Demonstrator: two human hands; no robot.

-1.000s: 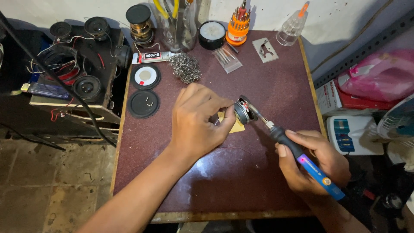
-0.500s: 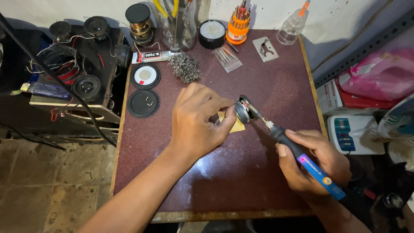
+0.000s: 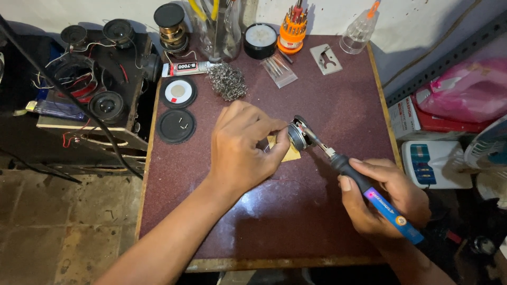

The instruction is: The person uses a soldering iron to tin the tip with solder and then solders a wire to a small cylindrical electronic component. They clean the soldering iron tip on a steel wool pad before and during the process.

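My left hand (image 3: pixel 244 142) rests near the middle of the dark red table (image 3: pixel 317 221), its fingers pinched around a small round metal speaker part (image 3: pixel 297 134) that sits over a yellow pad (image 3: pixel 289 152). My right hand (image 3: pixel 385 198) grips a blue-handled soldering iron (image 3: pixel 377 200), held like a pen. The iron's metal tip reaches up-left and touches the round part at its right side.
At the table's back stand a ball of steel wool (image 3: pixel 227 82), a glue tube (image 3: pixel 185 67), two black speaker discs (image 3: pixel 177 108), an orange screwdriver set (image 3: pixel 293 31), a black round tin (image 3: pixel 260 39) and a clear bottle (image 3: pixel 360 30). Loose speakers and wires (image 3: pixel 84 79) lie left.
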